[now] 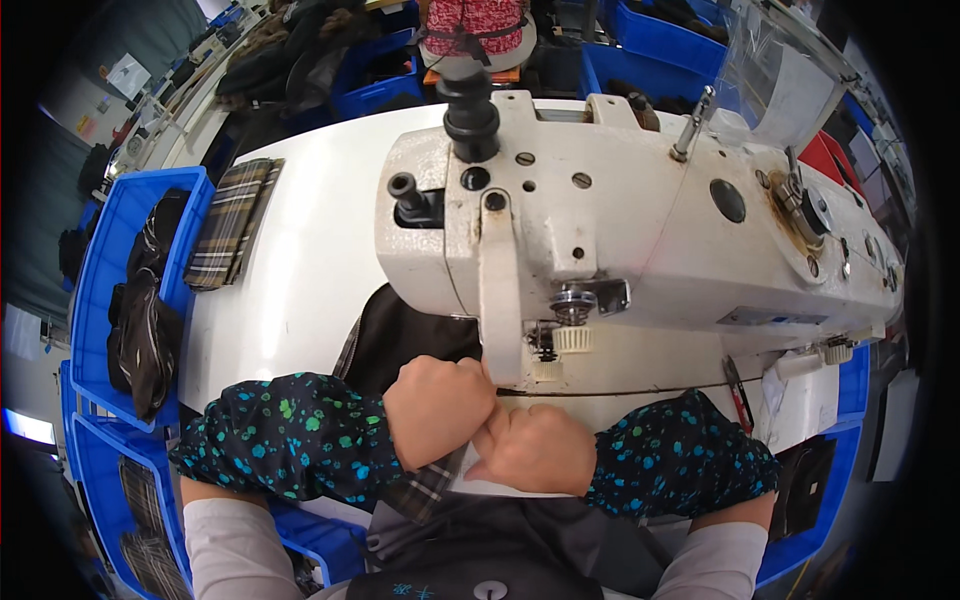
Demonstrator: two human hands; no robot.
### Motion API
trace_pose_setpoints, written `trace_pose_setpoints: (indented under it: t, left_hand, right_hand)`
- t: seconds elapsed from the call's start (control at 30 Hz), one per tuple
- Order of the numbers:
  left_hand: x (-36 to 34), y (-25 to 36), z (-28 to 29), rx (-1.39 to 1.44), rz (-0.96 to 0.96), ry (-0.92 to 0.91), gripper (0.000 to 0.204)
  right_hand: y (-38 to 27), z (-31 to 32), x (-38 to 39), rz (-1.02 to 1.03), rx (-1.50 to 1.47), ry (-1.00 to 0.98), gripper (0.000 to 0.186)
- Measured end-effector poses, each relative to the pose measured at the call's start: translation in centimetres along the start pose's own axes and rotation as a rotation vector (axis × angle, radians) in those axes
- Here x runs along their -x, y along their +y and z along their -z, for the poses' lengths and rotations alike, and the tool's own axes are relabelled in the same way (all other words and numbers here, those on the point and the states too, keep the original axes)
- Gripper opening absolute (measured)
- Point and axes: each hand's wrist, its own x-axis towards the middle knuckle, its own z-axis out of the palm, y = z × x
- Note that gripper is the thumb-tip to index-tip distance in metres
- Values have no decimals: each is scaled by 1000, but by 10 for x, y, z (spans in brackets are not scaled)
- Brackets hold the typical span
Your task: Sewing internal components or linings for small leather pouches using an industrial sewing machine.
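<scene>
My left hand (pixel 438 410) is closed on a dark fabric piece (pixel 400 335) with plaid showing (pixel 425 495), just below the presser area of a white sewing machine (pixel 640 230). My right hand (pixel 530 450) lies beside it with curled fingers touching the left ones; what they grip is hidden. Both forearms wear dark sleeve covers with blue and green spots. The machine's needle is hidden behind the white front arm and my fingers.
Folded plaid cloth (pixel 225 225) lies on the white table (pixel 270 320). Blue bins (pixel 90 330) with dark and plaid pieces flank it at left and right (pixel 840 490). A red-and-black tool (pixel 738 390) lies right. More bins (pixel 650 60) and a red patterned seat back (pixel 475 30) stand behind.
</scene>
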Motion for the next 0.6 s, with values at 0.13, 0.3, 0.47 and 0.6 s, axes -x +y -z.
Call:
trace_pose_setpoints:
  t: [0.13, 0.3, 0.47, 0.6]
  left_hand:
    - [-4, 2, -5, 67, -2, 7, 19]
    - [5, 4, -5, 82, 61, 84, 33]
    - [31, 11, 4, 68, 25, -47, 56]
    - [28, 12, 7, 74, 25, -29, 53]
  right_hand:
    - [-2, -3, 3, -20, 44, -17, 57]
    - [-3, -4, 5, 50, 56, 61, 34]
    - [-18, -10, 8, 138, 214, 204, 25]
    - [-24, -10, 9, 140, 232, 200, 24]
